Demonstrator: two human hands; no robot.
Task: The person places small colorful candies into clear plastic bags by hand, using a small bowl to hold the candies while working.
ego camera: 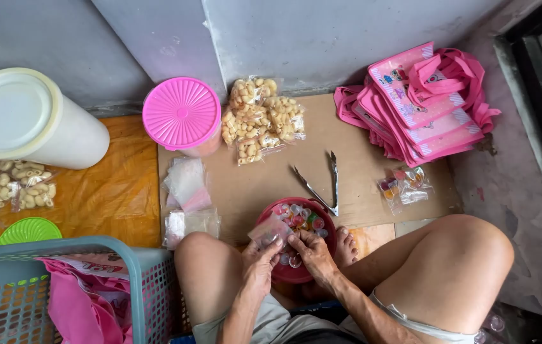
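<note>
Head view: person seated cross-legged on the floor, seen from above.
Left hand [259, 260]: fingers pinched on a small clear plastic bag [270, 230], held over the near rim of the bowl.
Right hand [311, 251]: fingers curled at the bag's mouth, touching the left hand; whether it holds a candy cannot be told.
Red bowl [328, 224]: on the floor between the knees, filled with small wrapped candies [303, 220] in mixed colours.
Metal tongs [322, 185]: lying open on the brown cardboard sheet [354, 127], tips touching the bowl's far rim.
Empty clear bags [188, 185]: stacked left of the bowl, on the cardboard edge.
Snack packs [261, 118]: heap of clear bags with pale puffed pieces, against the wall.
Pink lidded tub [182, 113]: just left of the snack heap.
White lidded tub [22, 118]: far left, on an orange sheet.
Pink tote bags [420, 105]: piled at the cardboard's right end.
Filled candy bags [405, 185]: near the totes.
Blue basket [61, 286]: beside the left knee, pink cloth inside.
</note>
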